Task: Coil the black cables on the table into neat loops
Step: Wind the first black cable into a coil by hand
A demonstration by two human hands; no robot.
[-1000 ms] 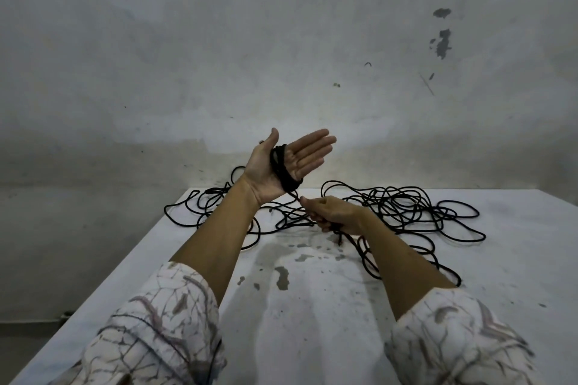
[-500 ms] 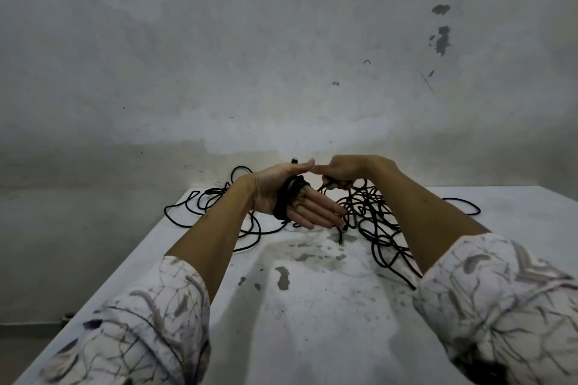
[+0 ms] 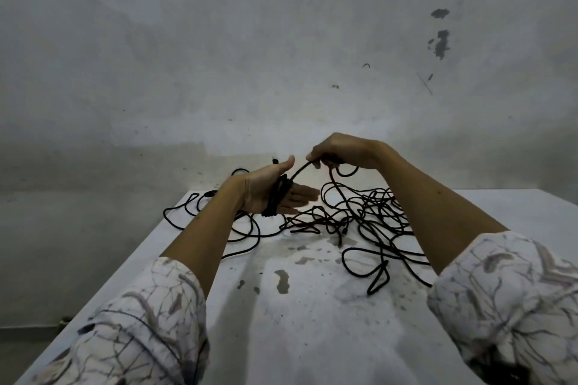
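Several turns of black cable (image 3: 276, 198) already sit wound around our left hand (image 3: 269, 189), bunched across the palm where the fingers begin; that small coil is all we can call done. In the head view, our left hand is held flat, palm up, fingers straight and thumb raised, carrying the wraps without clenching them. Our right hand (image 3: 339, 151) hovers just above and beyond it, fingers curled and pinching the running strand, which stretches taut from the coil up to that pinch. We judge the next turn is being brought over the palm.

Most of the work is still ahead. Below and beyond our right forearm lies the tangle of loose cable (image 3: 369, 222), many crossing loops, with one long loop trailing toward us near the right sleeve. More slack curves out under and past our left wrist toward the far left corner. Whether this is one cable or several, we cannot tell.

Under our hands the table (image 3: 312, 337) is white, scuffed and speckled, with grey patches where the finish has chipped. Past our hands stands a pale, stained wall (image 3: 219, 56) with a few dark marks of flaked paint up on the right.
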